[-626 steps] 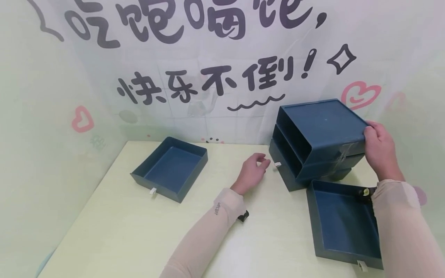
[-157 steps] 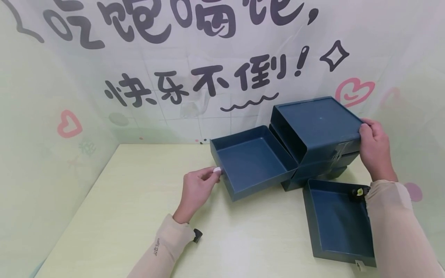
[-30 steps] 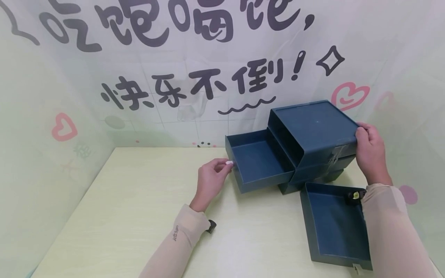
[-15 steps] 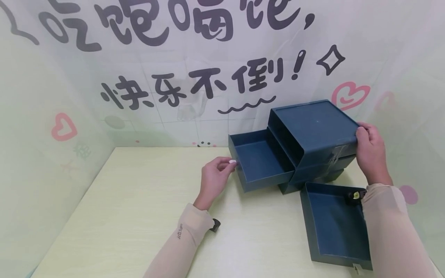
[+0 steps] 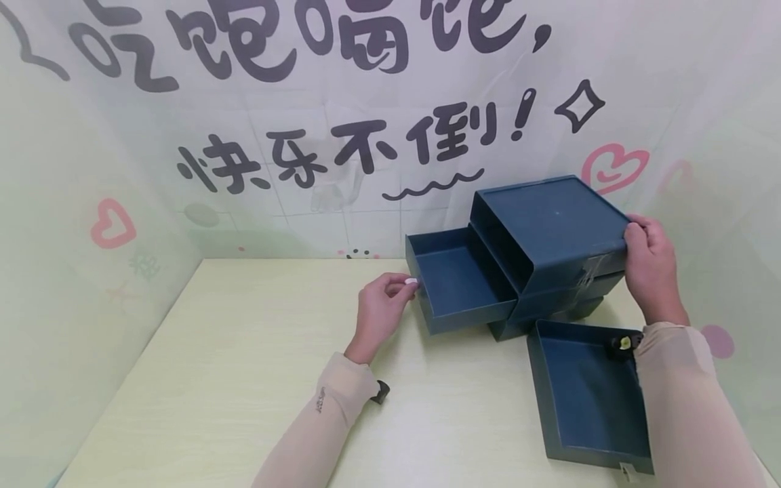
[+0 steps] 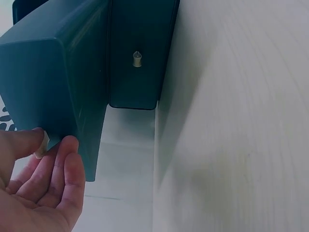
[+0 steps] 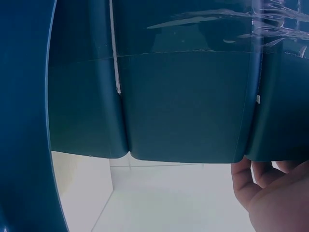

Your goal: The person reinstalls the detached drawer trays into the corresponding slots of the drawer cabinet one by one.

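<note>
A dark blue three-tier drawer cabinet point(image 5: 558, 227) stands at the back right of the pale table point(image 5: 232, 379). Its middle drawer point(image 5: 457, 281) sticks out to the left, partly inside its slot. My left hand point(image 5: 399, 293) pinches the drawer's small white knob point(image 5: 411, 280). The left wrist view shows my left hand point(image 6: 46, 191) with thumb and fingers round that knob point(image 6: 41, 145), and the bottom drawer's knob point(image 6: 137, 59) beyond. My right hand point(image 5: 643, 254) grips the cabinet's right rear corner. In the right wrist view its fingers point(image 7: 263, 186) curl under the cabinet's side point(image 7: 183, 96). The top slot is empty.
A loose blue drawer point(image 5: 592, 396) lies on the table in front of the cabinet, under my right forearm, its white knob point(image 5: 624, 468) toward me. A printed backdrop point(image 5: 342, 142) walls in the table behind and at both sides.
Over the last second my left hand has pushed the middle drawer a little further right into the cabinet. My right hand has kept its hold on the cabinet.
</note>
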Demonstrator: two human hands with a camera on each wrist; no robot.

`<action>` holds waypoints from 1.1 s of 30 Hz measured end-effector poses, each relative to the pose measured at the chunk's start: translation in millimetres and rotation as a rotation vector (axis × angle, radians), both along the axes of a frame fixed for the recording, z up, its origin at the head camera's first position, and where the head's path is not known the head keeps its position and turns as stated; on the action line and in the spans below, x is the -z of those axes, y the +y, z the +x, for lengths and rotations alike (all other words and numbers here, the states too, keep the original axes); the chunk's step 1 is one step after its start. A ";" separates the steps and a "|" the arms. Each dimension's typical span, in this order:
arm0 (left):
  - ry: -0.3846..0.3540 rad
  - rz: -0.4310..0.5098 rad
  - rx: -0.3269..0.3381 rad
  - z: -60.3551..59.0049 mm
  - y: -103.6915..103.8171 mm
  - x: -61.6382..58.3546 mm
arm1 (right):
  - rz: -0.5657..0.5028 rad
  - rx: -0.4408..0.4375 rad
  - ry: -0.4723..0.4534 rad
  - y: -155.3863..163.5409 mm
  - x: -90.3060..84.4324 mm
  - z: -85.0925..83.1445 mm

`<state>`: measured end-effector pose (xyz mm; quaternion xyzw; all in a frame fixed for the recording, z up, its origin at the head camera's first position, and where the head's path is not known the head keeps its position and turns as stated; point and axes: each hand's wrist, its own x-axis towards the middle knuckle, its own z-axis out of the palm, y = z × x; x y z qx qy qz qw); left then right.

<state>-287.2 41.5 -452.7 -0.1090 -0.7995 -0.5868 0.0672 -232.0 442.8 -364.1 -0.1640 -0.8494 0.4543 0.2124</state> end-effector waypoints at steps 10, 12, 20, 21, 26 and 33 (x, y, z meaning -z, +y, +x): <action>-0.049 0.001 0.002 -1.1 9.5 4.9 | -0.004 -0.004 -0.003 1.2 2.9 -0.1; -0.053 0.002 0.006 -1.1 11.6 5.4 | -0.009 -0.001 -0.005 1.2 3.2 -0.3; -0.040 0.024 0.010 -1.3 18.1 6.1 | -0.013 -0.005 -0.008 1.4 3.3 -0.1; -0.039 0.025 0.011 -1.6 19.0 6.1 | -0.014 -0.005 -0.009 1.3 3.2 0.0; -0.048 0.030 0.020 -2.7 24.2 5.6 | -0.021 0.001 -0.014 0.8 2.0 -0.1; -0.038 0.040 0.039 -3.5 30.1 7.0 | -0.026 0.001 -0.016 -0.1 0.4 -1.4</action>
